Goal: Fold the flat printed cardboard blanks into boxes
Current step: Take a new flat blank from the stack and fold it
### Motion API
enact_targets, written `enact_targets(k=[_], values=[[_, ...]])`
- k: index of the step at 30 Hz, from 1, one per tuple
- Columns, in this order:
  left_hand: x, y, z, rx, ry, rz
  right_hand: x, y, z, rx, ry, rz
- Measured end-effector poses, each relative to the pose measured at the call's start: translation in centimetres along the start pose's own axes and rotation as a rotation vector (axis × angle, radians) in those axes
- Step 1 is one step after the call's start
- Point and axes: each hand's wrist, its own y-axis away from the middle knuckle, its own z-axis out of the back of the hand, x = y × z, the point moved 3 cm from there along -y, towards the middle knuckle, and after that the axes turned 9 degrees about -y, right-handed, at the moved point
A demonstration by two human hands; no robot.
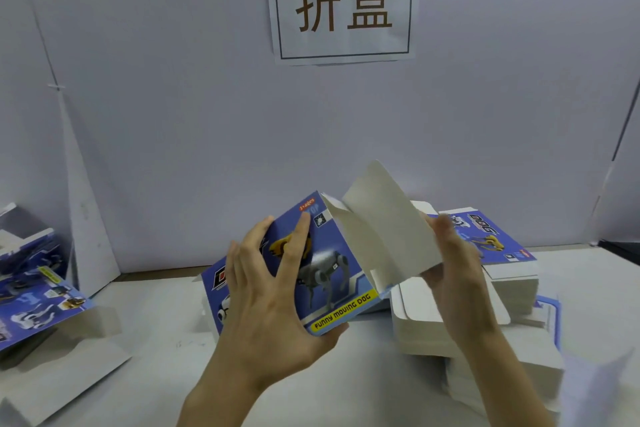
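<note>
A blue printed cardboard blank with a robot dog picture and the words "FUNNY MOVING DOG" is held up above the table, partly opened into a box shape. My left hand grips its printed face, fingers spread over it and thumb under the lower edge. My right hand holds the white unprinted panel, which stands bent upward at the blank's right side. A stack of flat blanks lies to the right, printed side up on top.
More white blanks are piled low at the right on the table. Folded or part-folded blue boxes sit at the far left. A white backboard with a paper sign stands behind.
</note>
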Motion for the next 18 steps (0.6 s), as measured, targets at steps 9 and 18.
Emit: enact_targets(k=[9, 18], values=[[0.3, -0.1, 0.2, -0.071, -0.129, -0.144, -1.0, 0.1, -0.3, 0.219, -0.309, -0.456], [0.3, 0.0, 0.0, -0.037, -0.122, -0.151, -1.6, 0.1, -0.7, 0.059, -0.047, -0.391]])
